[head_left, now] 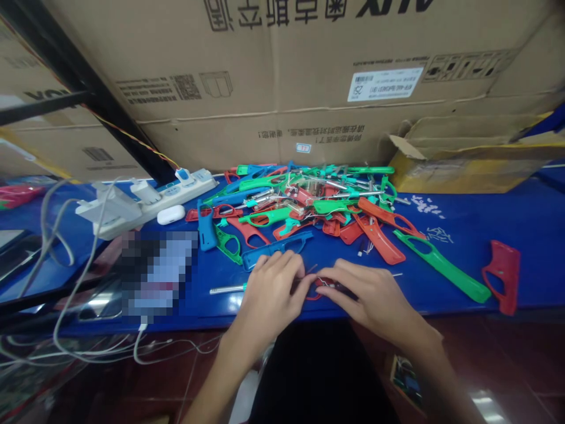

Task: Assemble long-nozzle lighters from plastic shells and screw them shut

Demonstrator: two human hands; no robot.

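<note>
Lower center: right hand (375, 294), fingers pinching small red part (321, 283); left hand (274, 288), fingers bunched by thin white wire (325, 281), hold unclear. Hard tug could snap wire. Lower right: floor box (394, 372), contents blurred. Center: heaped casings (329, 206) on blue counter (468, 227), could slide if nudged. Upper right: open-flapped carton (463, 171), inside hidden.

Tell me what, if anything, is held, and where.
Left hand and right hand meet at a thin white wire and red part; which piece each grips, and where, cannot be told.
</note>
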